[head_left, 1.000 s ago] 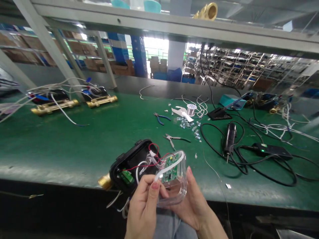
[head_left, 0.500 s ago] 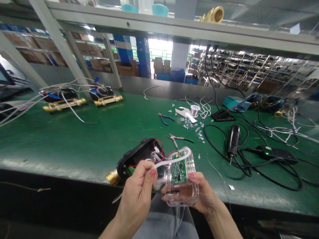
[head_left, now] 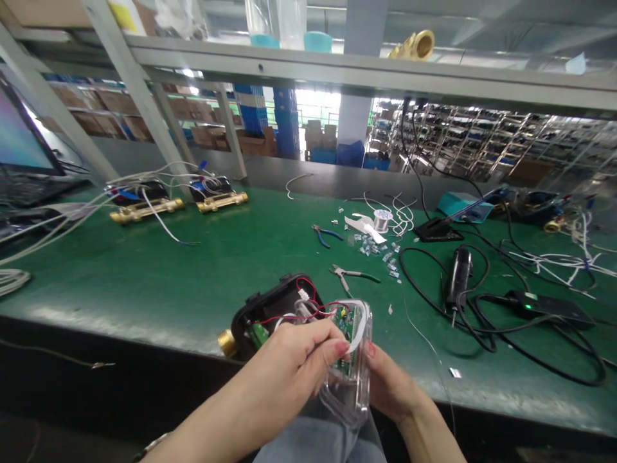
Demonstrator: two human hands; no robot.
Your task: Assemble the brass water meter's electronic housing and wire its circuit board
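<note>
My right hand grips a clear plastic cover by its right side, above my lap. Inside the cover lies a green circuit board. My left hand reaches over the board, thumb and fingers pinching a white sealing strip that curves along the cover's top and right rim. Thin red wires run from the board to an open black housing on the table's front edge. The housing has a brass fitting and a green part inside. My left hand hides part of the board.
Two pairs of cutting pliers, a solder spool and small foil-like pieces lie ahead. A black corded tool and its adapter are at right. Brass meter bodies with white cables stand at left.
My left hand has moved right, from holding the strip's loose length near the housing to pinching it over the board. The cover has tilted more upright, and the camera view has shifted slightly.
</note>
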